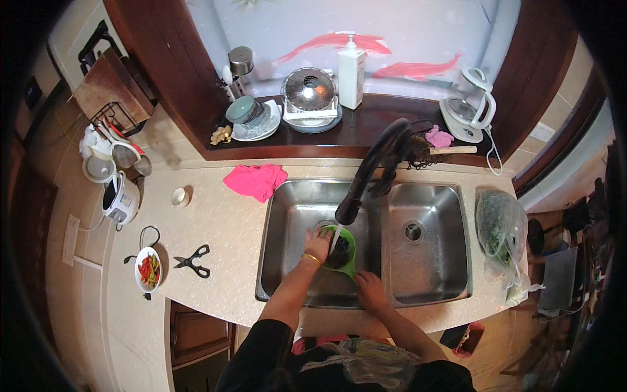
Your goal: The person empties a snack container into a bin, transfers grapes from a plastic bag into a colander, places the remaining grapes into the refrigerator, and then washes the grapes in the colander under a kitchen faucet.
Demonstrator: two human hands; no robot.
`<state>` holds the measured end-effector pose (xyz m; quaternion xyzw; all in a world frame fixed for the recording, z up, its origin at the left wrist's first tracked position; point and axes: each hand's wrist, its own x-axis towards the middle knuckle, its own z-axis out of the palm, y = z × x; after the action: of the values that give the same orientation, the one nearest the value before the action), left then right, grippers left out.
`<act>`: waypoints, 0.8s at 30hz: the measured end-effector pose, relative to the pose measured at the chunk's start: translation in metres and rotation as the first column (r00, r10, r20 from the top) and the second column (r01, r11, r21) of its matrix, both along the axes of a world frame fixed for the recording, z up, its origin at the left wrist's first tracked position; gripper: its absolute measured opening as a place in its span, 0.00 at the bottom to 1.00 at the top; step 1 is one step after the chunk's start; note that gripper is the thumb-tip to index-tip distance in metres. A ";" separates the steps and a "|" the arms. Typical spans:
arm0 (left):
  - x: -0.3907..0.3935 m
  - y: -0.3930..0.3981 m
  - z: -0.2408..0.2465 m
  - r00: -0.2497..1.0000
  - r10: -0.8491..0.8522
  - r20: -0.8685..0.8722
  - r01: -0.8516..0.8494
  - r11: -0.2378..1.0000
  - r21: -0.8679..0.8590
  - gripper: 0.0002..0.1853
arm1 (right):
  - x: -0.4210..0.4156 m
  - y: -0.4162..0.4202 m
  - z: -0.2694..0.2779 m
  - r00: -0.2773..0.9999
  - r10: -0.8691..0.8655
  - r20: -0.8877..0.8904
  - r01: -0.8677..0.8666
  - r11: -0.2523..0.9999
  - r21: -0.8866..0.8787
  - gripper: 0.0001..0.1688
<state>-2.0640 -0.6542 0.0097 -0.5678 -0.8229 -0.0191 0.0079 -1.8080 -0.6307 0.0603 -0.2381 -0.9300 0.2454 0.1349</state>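
My right hand grips the handle of a green plastic strainer or scoop, low in the left basin of a stainless steel double sink. Dark, wet food, too unclear to name, lies inside the green rim. At the left side of that rim is my left hand, a yellow bangle on its wrist, its fingers partly over the edge; whether they hold the rim or the food does not show. Water runs from the black faucet into the green vessel.
Left of the sink lie black-handled scissors, a white bowl of cut peppers, a small cup and a pink cloth. A plastic bag of greens is at the right. On the sill stand a pump bottle and a kettle.
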 end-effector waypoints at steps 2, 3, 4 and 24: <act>-0.004 0.012 0.000 0.997 0.079 0.022 -0.072 0.971 -0.228 0.16 | 0.003 0.002 -0.011 0.999 -0.034 -0.036 0.032 0.998 -0.054 0.24; -0.006 0.015 0.003 0.997 0.074 0.011 -0.068 0.960 -0.272 0.15 | 0.003 0.003 -0.013 0.998 -0.038 -0.052 0.036 0.998 -0.047 0.25; -0.009 0.017 0.005 0.998 0.070 0.000 -0.067 0.947 -0.315 0.13 | 0.003 0.003 -0.015 0.997 -0.041 -0.067 0.038 0.998 -0.040 0.25; -0.037 -0.019 -0.002 0.431 0.351 0.831 -0.041 0.928 -0.371 0.13 | 0.002 0.004 -0.008 0.994 -0.108 -0.015 0.107 0.994 -0.031 0.16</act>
<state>-2.1006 -0.6728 0.0074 -0.3672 -0.7590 -0.1874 -0.5040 -1.8059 -0.6271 0.0518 -0.2877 -0.9109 0.2537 0.1522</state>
